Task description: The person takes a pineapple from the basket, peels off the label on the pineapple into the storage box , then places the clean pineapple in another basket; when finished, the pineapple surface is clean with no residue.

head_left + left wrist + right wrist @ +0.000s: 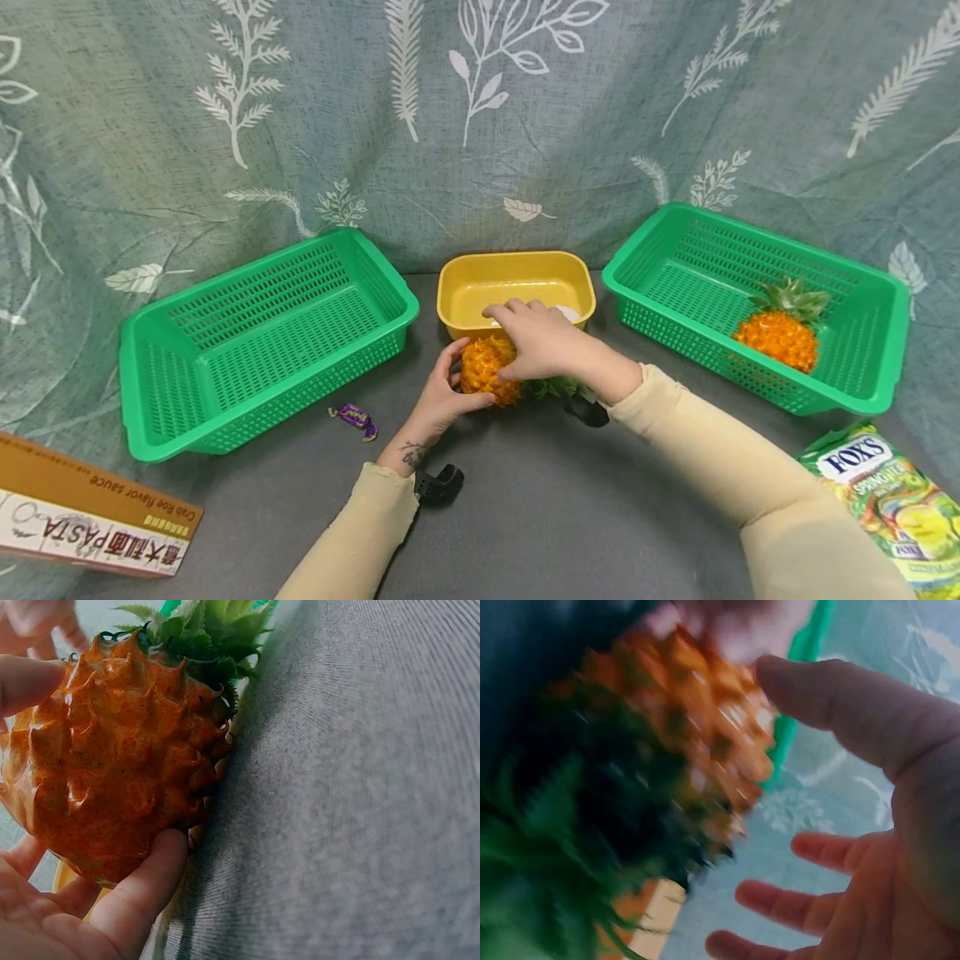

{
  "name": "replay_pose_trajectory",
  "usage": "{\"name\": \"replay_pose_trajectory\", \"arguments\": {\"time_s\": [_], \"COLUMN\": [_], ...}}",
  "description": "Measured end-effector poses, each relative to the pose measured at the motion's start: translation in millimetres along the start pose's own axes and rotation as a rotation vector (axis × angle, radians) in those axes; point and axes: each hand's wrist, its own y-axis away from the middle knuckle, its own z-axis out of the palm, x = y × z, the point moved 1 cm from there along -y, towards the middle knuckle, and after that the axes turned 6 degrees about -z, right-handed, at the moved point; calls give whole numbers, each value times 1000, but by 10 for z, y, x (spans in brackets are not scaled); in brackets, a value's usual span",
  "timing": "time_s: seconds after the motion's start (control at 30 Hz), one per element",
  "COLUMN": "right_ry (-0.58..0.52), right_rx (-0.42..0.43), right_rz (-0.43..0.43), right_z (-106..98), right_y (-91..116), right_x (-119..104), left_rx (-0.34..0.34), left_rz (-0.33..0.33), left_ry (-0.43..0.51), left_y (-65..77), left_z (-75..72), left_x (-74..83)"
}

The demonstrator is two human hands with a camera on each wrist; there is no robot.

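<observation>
An orange toy pineapple (pixel 483 365) with green leaves lies on its side just in front of the yellow tub (pixel 495 293), leaves pointing right. My left hand (pixel 437 400) grips its base, thumb on the near side and fingers round the far side. Over the fruit is my right hand (pixel 551 343), fingers spread and fairly straight. In the right wrist view the right thumb (pixel 817 690) is at the pineapple's upper edge; whether it touches is unclear. The other fingers there are apart from it. A white object (pixel 566 313) shows in the tub, partly hidden behind the right hand.
A green basket (pixel 262 375) stands at the left. Another green basket (pixel 675 325), at the right, holds a second pineapple (pixel 780 340). A purple wrapped candy (pixel 355 418), a pasta box (pixel 97 517) and a Foxs candy bag (pixel 892 500) lie on the grey table (pixel 562 517).
</observation>
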Motion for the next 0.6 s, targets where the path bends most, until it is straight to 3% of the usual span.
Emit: {"name": "replay_pose_trajectory", "arguments": {"time_s": [0.27,0.6], "right_ry": [71,101], "right_rx": [-24,23], "right_rz": [61,103], "right_z": [333,513], "right_y": [92,85], "right_x": [-93,-126], "left_rx": [13,18], "left_rz": [10,-6], "left_ry": [4,-4], "left_y": [4,19], "left_z": [1,-41], "left_x": [14,14]}}
